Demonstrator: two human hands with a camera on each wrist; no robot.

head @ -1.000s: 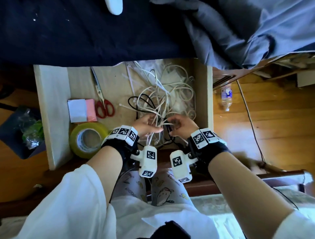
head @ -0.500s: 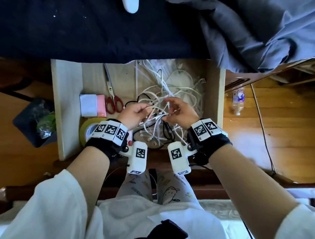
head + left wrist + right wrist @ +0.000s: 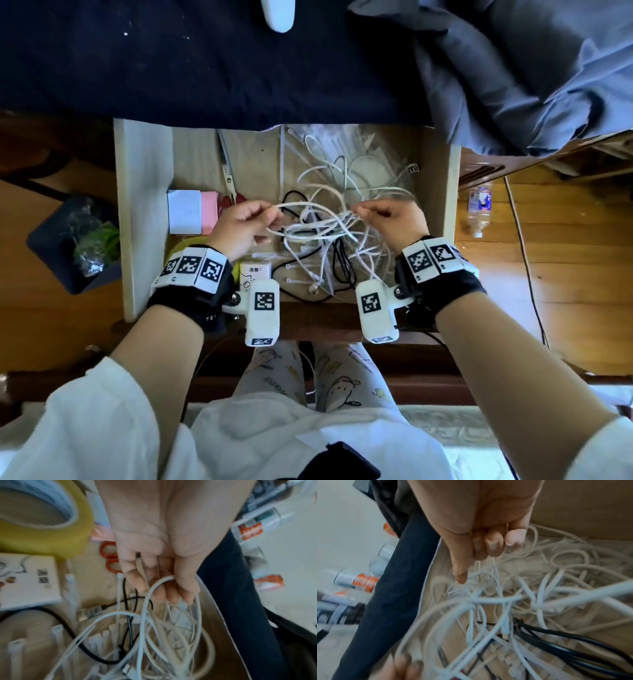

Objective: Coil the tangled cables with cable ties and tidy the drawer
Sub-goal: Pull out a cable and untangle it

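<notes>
A tangle of white cables (image 3: pixel 329 226) (image 3: pixel 505 599) with a black cable (image 3: pixel 342 263) (image 3: pixel 72 632) lies in the right half of the open wooden drawer (image 3: pixel 144 205). My left hand (image 3: pixel 246 222) (image 3: pixel 164 582) grips a loop of white cable (image 3: pixel 150 591), lifted above the drawer floor. My right hand (image 3: pixel 387 216) (image 3: pixel 484 547) pinches white cable strands at the tangle's right side. Loose white cable ties (image 3: pixel 301 270) (image 3: pixel 106 635) lie under the tangle, and more sit in a clear bag (image 3: pixel 342 144) at the back.
Red-handled scissors (image 3: pixel 229 178), white and pink note pads (image 3: pixel 191 212), a yellow tape roll (image 3: pixel 51 524) and a small printed packet (image 3: pixel 253 274) fill the drawer's left half. Dark bedding (image 3: pixel 239 68) overhangs the back. A bin (image 3: pixel 78 243) stands left, a bottle (image 3: pixel 479 209) right on the floor.
Both hands moved apart and further into the drawer, pulling white cable strands out sideways from the tangle. The view shifted so the drawer sits more central.
</notes>
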